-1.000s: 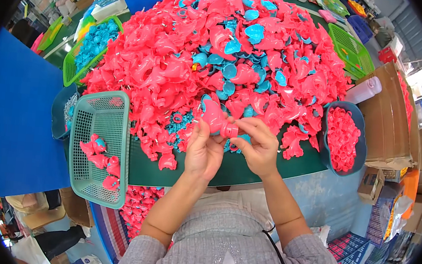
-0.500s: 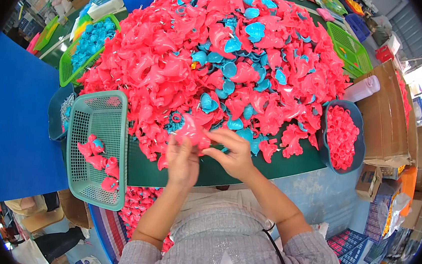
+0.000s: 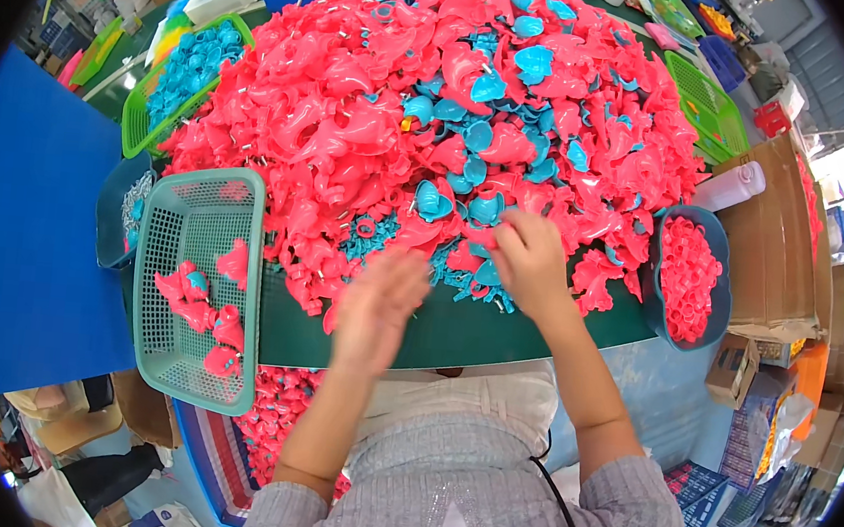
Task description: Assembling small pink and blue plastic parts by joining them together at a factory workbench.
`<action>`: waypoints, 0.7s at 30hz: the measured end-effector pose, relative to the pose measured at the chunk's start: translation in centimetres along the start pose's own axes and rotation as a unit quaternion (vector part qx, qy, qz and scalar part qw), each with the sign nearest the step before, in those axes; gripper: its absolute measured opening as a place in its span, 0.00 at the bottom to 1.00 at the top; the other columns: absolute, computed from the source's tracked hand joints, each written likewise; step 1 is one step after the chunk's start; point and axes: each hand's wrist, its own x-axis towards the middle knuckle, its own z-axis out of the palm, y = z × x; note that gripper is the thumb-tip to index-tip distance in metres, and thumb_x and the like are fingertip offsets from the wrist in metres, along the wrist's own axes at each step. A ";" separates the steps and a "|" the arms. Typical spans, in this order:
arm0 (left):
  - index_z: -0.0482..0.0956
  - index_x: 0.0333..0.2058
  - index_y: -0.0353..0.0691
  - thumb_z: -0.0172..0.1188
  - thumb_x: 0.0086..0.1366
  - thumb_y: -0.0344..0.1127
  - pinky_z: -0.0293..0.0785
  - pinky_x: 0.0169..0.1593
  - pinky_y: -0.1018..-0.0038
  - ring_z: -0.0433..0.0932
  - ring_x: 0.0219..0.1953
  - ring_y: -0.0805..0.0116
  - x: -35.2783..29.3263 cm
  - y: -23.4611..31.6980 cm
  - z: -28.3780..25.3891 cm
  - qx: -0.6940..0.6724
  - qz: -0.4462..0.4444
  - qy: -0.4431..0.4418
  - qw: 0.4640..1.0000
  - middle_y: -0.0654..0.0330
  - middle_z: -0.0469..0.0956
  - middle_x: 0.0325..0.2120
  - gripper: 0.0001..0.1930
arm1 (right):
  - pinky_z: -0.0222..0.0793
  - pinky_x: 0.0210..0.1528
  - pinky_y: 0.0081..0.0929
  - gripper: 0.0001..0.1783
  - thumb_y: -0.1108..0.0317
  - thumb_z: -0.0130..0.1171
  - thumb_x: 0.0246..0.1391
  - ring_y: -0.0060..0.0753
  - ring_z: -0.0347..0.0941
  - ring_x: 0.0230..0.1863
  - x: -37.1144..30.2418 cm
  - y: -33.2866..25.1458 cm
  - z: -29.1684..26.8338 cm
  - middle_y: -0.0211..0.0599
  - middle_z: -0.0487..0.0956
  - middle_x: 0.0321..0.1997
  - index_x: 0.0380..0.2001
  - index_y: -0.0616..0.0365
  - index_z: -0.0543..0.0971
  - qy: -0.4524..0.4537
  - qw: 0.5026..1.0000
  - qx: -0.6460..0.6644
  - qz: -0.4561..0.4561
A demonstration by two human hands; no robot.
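In front of me rises a big heap of glossy pink plastic parts (image 3: 302, 143), mixed with blue shell-shaped pieces (image 3: 534, 65). My right hand (image 3: 539, 271) is at the heap's near side, its thumb and fingers curled together at the edge of a cupped blue shell piece (image 3: 487, 209); the fingertips are partly hidden. Over the near edge of the heap, my left hand (image 3: 378, 310) is slightly blurred, with nothing in it and its fingers extended. Several pink assembled pieces (image 3: 228, 327) with bits of blue lie in the grey-green mesh basket (image 3: 249, 349) at the left.
Small blue parts (image 3: 476, 280) lie at the heap's near edge on the green table (image 3: 435, 340). At the right, a dark tub (image 3: 723, 300) holds pink rings, beside a cardboard box (image 3: 771, 234). At the left are a green basket (image 3: 133, 123) of blue shells and a tub (image 3: 109, 226) of screws.
The pink piece has left my hands, and another pink piece now lies in the mesh basket. My hands have separated; the right has moved up and right to the blue shells.
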 end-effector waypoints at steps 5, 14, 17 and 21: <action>0.60 0.60 0.42 0.40 0.73 0.44 0.65 0.59 0.60 0.68 0.58 0.57 0.0 -5.5 2.6 0.093 -0.080 -0.038 0.992 0.50 0.68 0.56 0.21 | 0.73 0.38 0.35 0.17 0.76 0.61 0.40 0.47 0.76 0.40 -2.6 -5.4 -0.1 0.46 0.77 0.39 0.38 0.61 0.78 0.038 0.995 0.051 -0.083; 0.69 0.49 0.35 0.39 0.73 0.46 0.76 0.46 0.67 0.79 0.43 0.58 -0.9 -3.2 -0.9 0.093 -0.038 0.028 0.995 0.49 0.77 0.44 0.20 | 0.69 0.31 0.32 0.11 0.77 0.60 0.44 0.39 0.75 0.32 -4.8 -5.0 0.1 0.38 0.79 0.39 0.35 0.58 0.80 0.041 0.986 0.161 0.010; 0.70 0.47 0.34 0.40 0.73 0.46 0.78 0.40 0.68 0.81 0.38 0.57 -2.5 -1.6 -1.7 0.117 -0.018 0.072 0.990 0.49 0.78 0.42 0.20 | 0.65 0.30 0.31 0.08 0.76 0.61 0.44 0.38 0.72 0.30 -5.8 -3.1 2.0 0.34 0.76 0.32 0.31 0.56 0.80 0.006 0.997 0.075 0.035; 0.70 0.46 0.34 0.40 0.73 0.44 0.78 0.37 0.70 0.81 0.35 0.58 -5.0 -1.1 -3.5 0.119 -0.025 0.104 0.987 0.53 0.78 0.39 0.18 | 0.61 0.33 0.30 0.07 0.71 0.60 0.40 0.34 0.67 0.32 -5.6 -4.1 3.2 0.32 0.69 0.26 0.28 0.55 0.79 -0.102 0.994 -0.024 -0.025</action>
